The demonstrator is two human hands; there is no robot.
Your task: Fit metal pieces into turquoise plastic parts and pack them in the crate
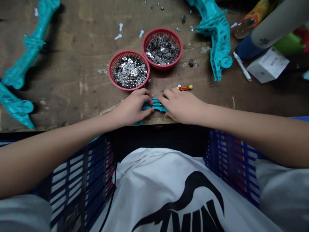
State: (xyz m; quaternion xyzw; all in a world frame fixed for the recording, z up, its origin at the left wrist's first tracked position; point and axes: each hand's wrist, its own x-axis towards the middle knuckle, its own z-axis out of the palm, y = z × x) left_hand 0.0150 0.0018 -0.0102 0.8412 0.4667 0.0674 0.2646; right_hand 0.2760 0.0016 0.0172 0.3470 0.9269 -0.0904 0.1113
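At the table's near edge lies a small turquoise plastic part, with both of my hands on it. My left hand grips its left end between thumb and fingers. The fingers of my right hand are closed over its right end, covering much of that side. Just beyond them stand two red plastic baskets full of small shiny metal pieces, the left basket nearer and the right basket farther off. Beyond my right hand lies a small orange screwdriver with a yellow end.
Turquoise plastic strips lie at the left and the upper right. A white pen, a white box and a large roll are at the right. Blue crates flank my lap, including the right crate.
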